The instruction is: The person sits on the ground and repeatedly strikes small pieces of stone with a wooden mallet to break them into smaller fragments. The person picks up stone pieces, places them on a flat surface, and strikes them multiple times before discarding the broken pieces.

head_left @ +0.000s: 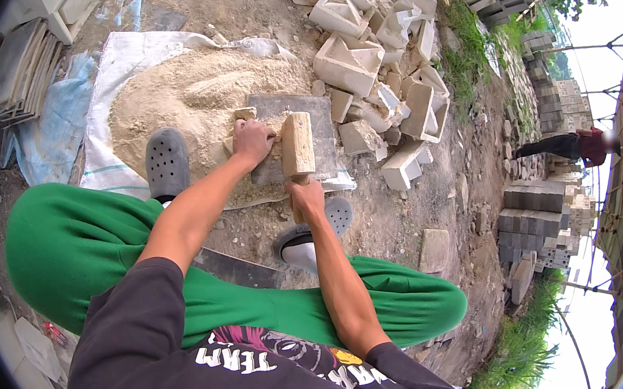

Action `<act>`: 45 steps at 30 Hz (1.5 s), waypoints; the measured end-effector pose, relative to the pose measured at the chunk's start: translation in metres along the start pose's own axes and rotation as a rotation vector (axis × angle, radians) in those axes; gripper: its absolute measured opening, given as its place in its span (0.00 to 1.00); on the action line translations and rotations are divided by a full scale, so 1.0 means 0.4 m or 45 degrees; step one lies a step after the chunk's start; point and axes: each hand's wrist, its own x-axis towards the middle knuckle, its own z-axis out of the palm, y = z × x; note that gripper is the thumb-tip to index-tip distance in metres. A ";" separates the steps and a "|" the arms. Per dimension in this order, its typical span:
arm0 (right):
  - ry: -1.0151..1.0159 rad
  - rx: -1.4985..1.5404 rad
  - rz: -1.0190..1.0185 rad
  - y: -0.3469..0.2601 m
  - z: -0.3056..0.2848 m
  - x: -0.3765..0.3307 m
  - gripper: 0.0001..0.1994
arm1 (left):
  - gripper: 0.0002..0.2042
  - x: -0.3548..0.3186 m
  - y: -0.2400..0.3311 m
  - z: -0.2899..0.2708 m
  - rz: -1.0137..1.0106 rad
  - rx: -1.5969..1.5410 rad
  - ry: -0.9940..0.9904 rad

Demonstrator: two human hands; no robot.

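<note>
My right hand (307,197) is wrapped round the handle of a wooden mallet. The mallet's blocky, worn head (297,144) stands over the right part of a dark flat slab (265,107). Left of it, my left hand (252,141) is closed with its fingers bent downward at the slab's left edge; what lies under them is hidden. Pale broken chunks (245,113) lie just beyond and beside that hand. A heap of beige crumbs and powder (169,91) spreads over a white woven sack (100,119) to the left.
My grey clogs (167,165) flank the work. Broken pale moulded blocks (349,63) are piled at the right. Stacked thin boards (21,70) and blue plastic sheeting (58,131) lie at far left. Grey block stacks (532,208) and a person (590,146) are farther right.
</note>
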 end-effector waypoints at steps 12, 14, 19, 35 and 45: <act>0.057 -0.003 -0.060 -0.049 -0.016 -0.003 0.12 | 0.08 -0.011 -0.011 0.020 0.024 -0.015 0.101; 0.114 0.075 -0.077 -0.052 -0.034 -0.003 0.11 | 0.08 -0.014 0.000 0.022 0.037 -0.035 0.107; 0.067 0.177 -0.119 -0.072 -0.032 -0.016 0.16 | 0.09 -0.002 -0.002 0.025 0.041 -0.075 0.105; -0.055 -0.089 -0.051 -0.012 0.010 0.026 0.14 | 0.08 -0.005 0.006 -0.005 0.058 0.001 0.019; 0.118 0.099 -0.027 -0.029 -0.018 0.014 0.19 | 0.11 -0.018 -0.018 -0.022 0.212 -0.007 0.008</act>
